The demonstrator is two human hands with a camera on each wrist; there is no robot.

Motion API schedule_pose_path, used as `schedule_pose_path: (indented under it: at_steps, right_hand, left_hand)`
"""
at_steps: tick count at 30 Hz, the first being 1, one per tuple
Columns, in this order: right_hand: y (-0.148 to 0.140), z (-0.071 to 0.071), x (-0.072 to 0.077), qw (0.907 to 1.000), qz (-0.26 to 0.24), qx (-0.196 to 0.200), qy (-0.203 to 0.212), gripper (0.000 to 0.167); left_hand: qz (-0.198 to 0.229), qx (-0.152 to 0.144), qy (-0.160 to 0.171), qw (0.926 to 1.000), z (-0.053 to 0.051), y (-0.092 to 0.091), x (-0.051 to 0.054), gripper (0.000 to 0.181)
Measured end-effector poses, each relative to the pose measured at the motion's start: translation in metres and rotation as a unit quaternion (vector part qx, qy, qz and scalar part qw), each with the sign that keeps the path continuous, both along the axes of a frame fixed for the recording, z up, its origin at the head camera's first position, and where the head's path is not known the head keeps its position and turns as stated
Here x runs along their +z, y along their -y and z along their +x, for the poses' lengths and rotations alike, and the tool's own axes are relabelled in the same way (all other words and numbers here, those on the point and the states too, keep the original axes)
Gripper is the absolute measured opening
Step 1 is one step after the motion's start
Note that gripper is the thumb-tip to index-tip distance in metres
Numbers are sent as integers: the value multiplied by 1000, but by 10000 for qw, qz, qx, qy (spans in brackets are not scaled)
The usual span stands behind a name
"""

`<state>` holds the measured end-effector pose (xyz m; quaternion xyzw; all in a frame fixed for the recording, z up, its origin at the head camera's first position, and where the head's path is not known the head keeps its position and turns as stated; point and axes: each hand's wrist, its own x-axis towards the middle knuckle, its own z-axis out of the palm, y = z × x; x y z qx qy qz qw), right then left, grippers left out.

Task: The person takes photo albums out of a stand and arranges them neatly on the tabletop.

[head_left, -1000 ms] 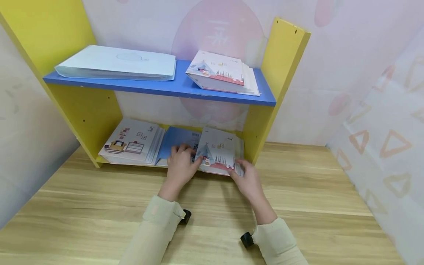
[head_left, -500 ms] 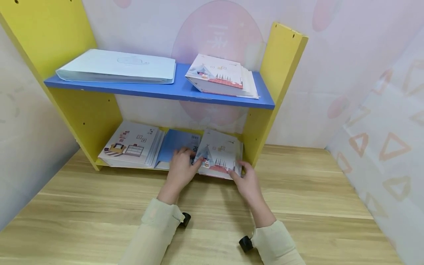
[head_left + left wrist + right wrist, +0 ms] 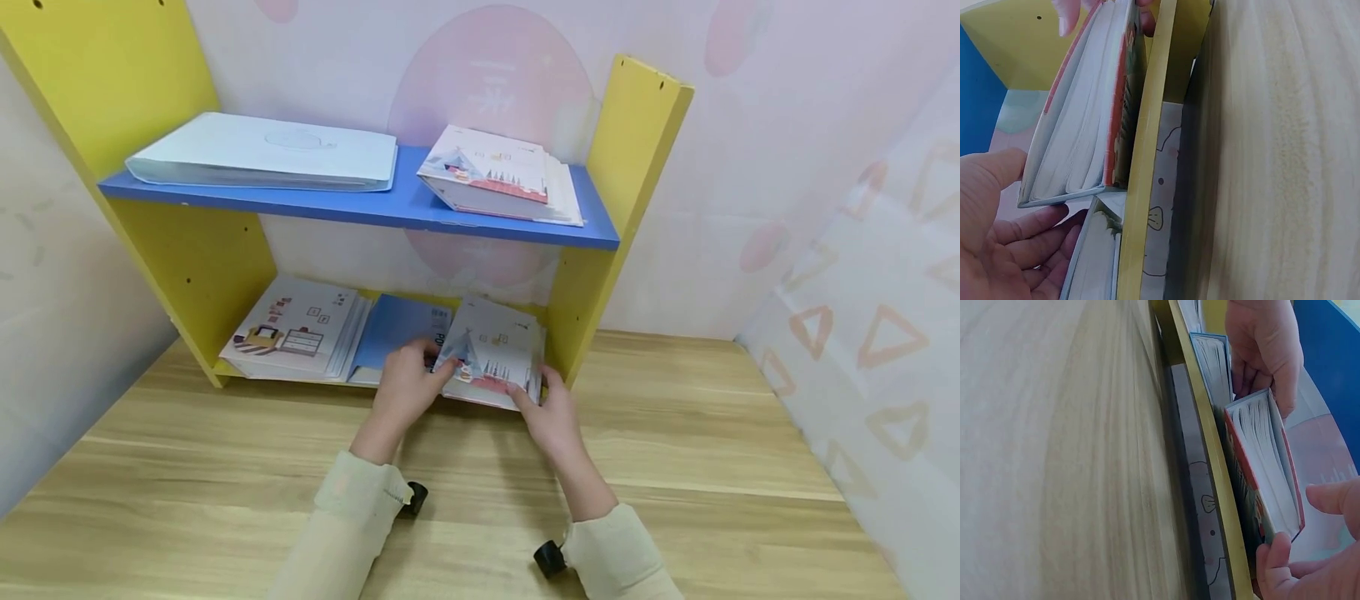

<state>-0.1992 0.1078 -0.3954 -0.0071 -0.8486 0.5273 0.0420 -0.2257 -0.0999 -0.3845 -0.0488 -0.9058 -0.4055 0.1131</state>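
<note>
The left hand [image 3: 407,379] is gripping the left edge of a tent-cover hardcover book [image 3: 491,342], its thumb pressing on the cover and its other fingers curling beneath the corner. The right hand [image 3: 557,418] is gripping the opposite end, with the thumb lying over the front edge and the fingers reaching round the right side. The book is sitting in the right part of the yellow bookcase's [image 3: 217,292] lower compartment, above the yellow bottom board [image 3: 1150,131]. It is slanting relative to that board, with its red-trimmed underside partly showing from the right wrist; whether any of it is touching the board is hard to tell.

Just beside it on the left, a blue book [image 3: 401,325] is lying flat, large dark letters showing near the left hand's fingers. Farther left, a white book with furniture drawings [image 3: 288,329] is resting, layered edges showing along its right side.

On the blue upper shelf [image 3: 412,183], a pale-blue album [image 3: 262,150] is lying at the left, and a second tent-cover book [image 3: 487,167] is lying at the right. The bookcase is standing on a wood-grain tabletop [image 3: 712,458]. Cream sleeves [image 3: 352,508] are covering both forearms.
</note>
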Motion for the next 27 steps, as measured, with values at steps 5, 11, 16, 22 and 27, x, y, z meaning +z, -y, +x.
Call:
schedule_pose_path:
  at_steps: [5, 11, 16, 22, 27]
  right_hand:
    - [1, -2, -2, 9989, -453, 108, 59, 66]
    - [1, -5, -6, 9927, -1155, 195, 272, 58]
    - [1, -6, -5, 9899, -1344, 180, 409, 54]
    - [-1, -7, -5, 9842, -1657, 110, 614, 63]
    - [-3, -8, -6, 9794, -1872, 155, 742, 59]
  left_hand:
    - [41, -56, 184, 9998, 1, 2, 3, 31]
    - [74, -203, 331, 9992, 2, 3, 5, 31]
    - [40, -212, 372, 9991, 2, 4, 5, 32]
    - [93, -185, 400, 9990, 3, 2, 6, 33]
    - [169, -179, 400, 9989, 3, -1, 5, 30]
